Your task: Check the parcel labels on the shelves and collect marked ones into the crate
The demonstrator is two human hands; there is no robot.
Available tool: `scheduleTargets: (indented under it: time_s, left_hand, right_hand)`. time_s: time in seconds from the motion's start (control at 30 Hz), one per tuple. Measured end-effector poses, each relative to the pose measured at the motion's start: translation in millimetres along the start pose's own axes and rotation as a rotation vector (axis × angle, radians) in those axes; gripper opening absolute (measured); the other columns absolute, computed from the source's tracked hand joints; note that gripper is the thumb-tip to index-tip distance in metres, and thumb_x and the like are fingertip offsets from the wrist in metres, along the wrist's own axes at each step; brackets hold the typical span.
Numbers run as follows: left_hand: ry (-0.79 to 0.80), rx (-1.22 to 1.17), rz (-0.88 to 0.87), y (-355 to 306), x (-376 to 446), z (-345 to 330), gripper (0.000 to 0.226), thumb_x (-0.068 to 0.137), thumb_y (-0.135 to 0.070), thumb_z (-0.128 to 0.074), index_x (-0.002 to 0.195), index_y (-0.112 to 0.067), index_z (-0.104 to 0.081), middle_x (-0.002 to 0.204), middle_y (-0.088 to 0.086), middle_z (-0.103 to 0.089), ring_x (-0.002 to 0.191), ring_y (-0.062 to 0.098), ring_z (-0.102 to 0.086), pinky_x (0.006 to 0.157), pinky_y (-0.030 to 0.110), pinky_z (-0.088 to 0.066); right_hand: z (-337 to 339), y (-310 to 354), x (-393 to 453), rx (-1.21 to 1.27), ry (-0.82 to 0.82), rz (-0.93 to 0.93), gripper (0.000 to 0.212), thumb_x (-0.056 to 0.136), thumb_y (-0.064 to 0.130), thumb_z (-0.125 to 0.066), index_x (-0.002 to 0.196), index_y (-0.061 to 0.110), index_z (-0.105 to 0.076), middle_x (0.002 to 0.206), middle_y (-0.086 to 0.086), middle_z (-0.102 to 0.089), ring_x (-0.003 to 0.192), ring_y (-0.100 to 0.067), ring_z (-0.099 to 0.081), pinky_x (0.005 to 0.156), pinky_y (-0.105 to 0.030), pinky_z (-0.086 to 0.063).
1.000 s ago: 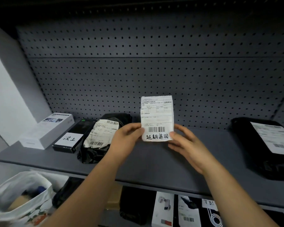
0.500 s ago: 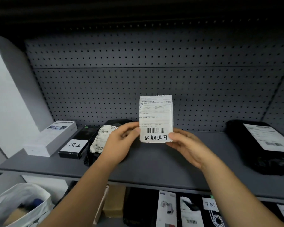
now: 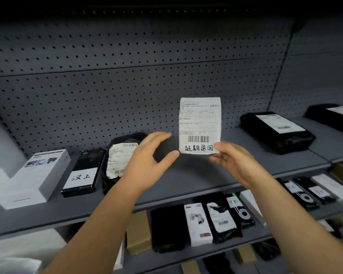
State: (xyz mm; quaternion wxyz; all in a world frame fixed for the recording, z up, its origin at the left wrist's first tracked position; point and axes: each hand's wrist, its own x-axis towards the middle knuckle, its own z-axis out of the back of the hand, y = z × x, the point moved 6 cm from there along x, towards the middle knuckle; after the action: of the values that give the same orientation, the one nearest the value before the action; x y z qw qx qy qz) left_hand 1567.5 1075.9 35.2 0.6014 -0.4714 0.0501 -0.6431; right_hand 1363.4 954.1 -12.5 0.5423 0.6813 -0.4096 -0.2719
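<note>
A small white parcel (image 3: 199, 125) with a printed label, a barcode and handwritten black characters along its bottom is held upright above the grey shelf (image 3: 186, 180). My right hand (image 3: 232, 161) pinches its lower right corner. My left hand (image 3: 149, 157) hovers just left of the parcel with fingers spread and thumb out, touching nothing. On the shelf to the left lie a black bagged parcel with a crumpled label (image 3: 120, 161), a black box with a handwritten white tag (image 3: 81, 173) and a white box (image 3: 38, 175). No crate is in view.
Two black bagged parcels with white labels (image 3: 275, 131) (image 3: 333, 115) lie on the shelf at the right. The lower shelf (image 3: 186, 252) holds several black, white and brown packages. A pegboard wall backs the shelves. A white bag shows at the bottom left (image 3: 12, 264).
My left hand has let go of the parcel's left edge and opened beside it. The view has swung left and down, showing more of the right shelf and the lower shelf.
</note>
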Motion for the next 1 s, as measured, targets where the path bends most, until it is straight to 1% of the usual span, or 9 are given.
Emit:
scheduleTargets:
  time_s: [0.17, 0.27, 0.37, 0.47, 0.57, 0.7, 0.8, 0.87, 1.0]
  left_hand:
    - [0.127, -0.149, -0.088, -33.3, 6.0, -47.4, 0.049, 0.086, -0.051, -0.06, 0.131, -0.031, -0.056, 0.131, -0.025, -0.048, 0.124, -0.005, -0.044, 0.109, 0.029, -0.039]
    - [0.201, -0.277, -0.16, -76.1, 16.3, -94.2, 0.041, 0.09, -0.04, -0.064, 0.13, -0.032, -0.056, 0.128, -0.032, -0.045, 0.122, -0.008, -0.044, 0.108, 0.025, -0.039]
    - [0.294, -0.406, -0.259, -135.3, 22.1, -148.3, 0.041, 0.09, -0.038, -0.063, 0.13, -0.03, -0.057, 0.131, -0.022, -0.049, 0.124, -0.004, -0.045, 0.107, 0.024, -0.039]
    - [0.38, -0.523, -0.378, -202.3, 19.2, -204.9, 0.041, 0.09, -0.037, -0.066, 0.128, -0.024, -0.059, 0.13, -0.017, -0.052, 0.122, -0.003, -0.048, 0.103, 0.018, -0.04]
    - [0.462, -0.589, -0.489, -266.9, 8.6, -262.1, 0.039, 0.088, -0.035, -0.066, 0.125, -0.023, -0.06, 0.123, -0.024, -0.052, 0.115, -0.009, -0.049, 0.097, 0.011, -0.039]
    - [0.568, -0.634, -0.576, -341.5, -5.9, -337.8, 0.039, 0.089, -0.039, -0.064, 0.126, -0.027, -0.059, 0.128, -0.017, -0.054, 0.119, -0.001, -0.051, 0.098, 0.017, -0.041]
    - [0.628, -0.648, -0.609, -387.9, -15.3, -389.4, 0.038, 0.091, -0.032, -0.064, 0.128, -0.025, -0.058, 0.13, -0.013, -0.054, 0.12, 0.0, -0.049, 0.099, 0.012, -0.038]
    - [0.652, -0.644, -0.627, -412.3, -18.5, -424.1, 0.038, 0.093, -0.033, -0.062, 0.128, -0.022, -0.058, 0.13, -0.011, -0.055, 0.12, 0.001, -0.048, 0.101, 0.019, -0.039]
    - [0.691, -0.657, -0.627, -445.5, -18.7, -491.3, 0.042, 0.091, -0.043, -0.059, 0.128, -0.023, -0.059, 0.129, -0.013, -0.055, 0.12, 0.001, -0.049, 0.101, 0.022, -0.041]
  right_hand:
    - [49.0, 29.5, -62.6, -0.09, -0.234, 0.069, 0.083, 0.041, 0.054, -0.092, 0.107, 0.009, -0.071, 0.111, -0.009, -0.072, 0.096, -0.014, -0.066, 0.082, -0.026, -0.053]
    - [92.4, 59.4, -115.1, -0.127, -0.391, 0.091, 0.061, 0.059, 0.041, -0.079, 0.109, 0.008, -0.068, 0.106, -0.005, -0.075, 0.094, -0.012, -0.069, 0.085, -0.027, -0.051]
    - [141.7, 90.9, -177.6, -0.168, -0.572, 0.13, 0.045, 0.074, 0.032, -0.065, 0.111, 0.007, -0.066, 0.106, -0.006, -0.074, 0.094, -0.016, -0.067, 0.087, -0.029, -0.051]
    - [189.6, 116.0, -246.6, -0.187, -0.738, 0.182, 0.048, 0.069, 0.038, -0.068, 0.109, 0.01, -0.068, 0.106, -0.005, -0.074, 0.09, -0.015, -0.065, 0.084, -0.028, -0.051]
    - [235.2, 131.4, -313.3, -0.194, -0.879, 0.233, 0.053, 0.063, 0.042, -0.071, 0.106, 0.011, -0.069, 0.103, -0.003, -0.074, 0.088, -0.013, -0.064, 0.089, -0.033, -0.049]
    - [296.5, 142.9, -388.6, -0.183, -1.023, 0.274, 0.038, 0.076, 0.031, -0.061, 0.108, 0.013, -0.067, 0.101, 0.001, -0.075, 0.086, -0.007, -0.068, 0.085, -0.027, -0.051]
    - [344.2, 151.4, -429.4, -0.207, -1.108, 0.272, 0.054, 0.067, 0.04, -0.071, 0.112, 0.011, -0.067, 0.107, -0.002, -0.074, 0.09, -0.009, -0.068, 0.09, -0.031, -0.049]
    - [373.8, 155.5, -448.4, -0.227, -1.141, 0.256, 0.063, 0.061, 0.046, -0.072, 0.114, 0.012, -0.067, 0.108, -0.003, -0.074, 0.091, -0.009, -0.068, 0.089, -0.031, -0.049]
    - [433.6, 158.0, -472.1, -0.236, -1.194, 0.256, 0.058, 0.068, 0.039, -0.071, 0.117, 0.008, -0.065, 0.105, -0.002, -0.074, 0.089, -0.009, -0.069, 0.087, -0.029, -0.051]
